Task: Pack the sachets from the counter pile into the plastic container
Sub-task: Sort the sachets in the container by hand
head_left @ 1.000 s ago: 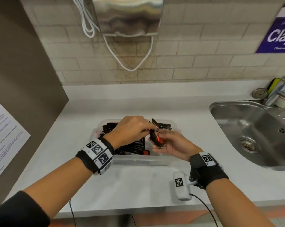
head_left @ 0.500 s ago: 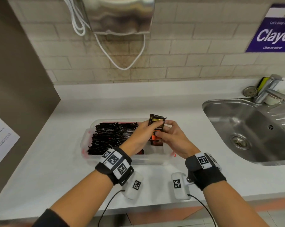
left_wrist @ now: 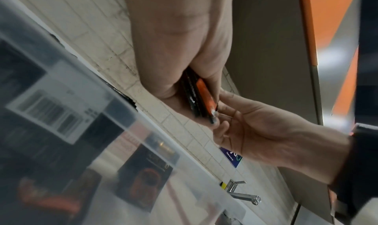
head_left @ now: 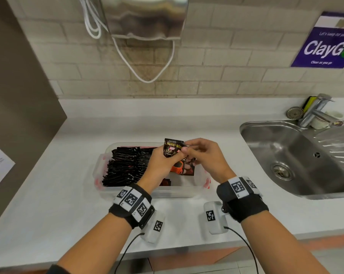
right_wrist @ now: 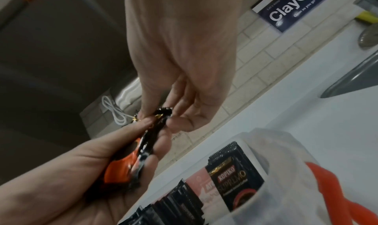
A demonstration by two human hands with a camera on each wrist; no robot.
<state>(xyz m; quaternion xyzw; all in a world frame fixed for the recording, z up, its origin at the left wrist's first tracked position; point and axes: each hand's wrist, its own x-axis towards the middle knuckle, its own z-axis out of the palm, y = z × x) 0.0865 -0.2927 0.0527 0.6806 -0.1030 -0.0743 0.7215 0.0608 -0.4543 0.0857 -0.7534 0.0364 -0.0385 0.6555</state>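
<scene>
A clear plastic container [head_left: 97, 175] stands on the white counter, its left part filled with a row of black sachets [head_left: 125, 167]. Above its right end, both hands hold a small bundle of black-and-orange sachets [head_left: 172, 149] upright. My left hand [head_left: 167, 161] grips the bundle's lower part from the left. My right hand [head_left: 190, 148] pinches its top edge. In the left wrist view the bundle [left_wrist: 201, 95] sits edge-on between the fingers. The right wrist view shows the bundle [right_wrist: 147, 147] and one sachet [right_wrist: 235, 172] standing against the container's wall [right_wrist: 276, 147].
A steel sink [head_left: 297, 155] with a tap [head_left: 317, 111] lies to the right. A metal wall unit [head_left: 147, 16] with a white cable hangs above. A dark panel [head_left: 18, 115] closes the left side. The counter's front edge [head_left: 88, 260] is near my forearms.
My left hand left the packed row and joined the right hand at the bundle. The bundle now stands upright, higher above the container's right end.
</scene>
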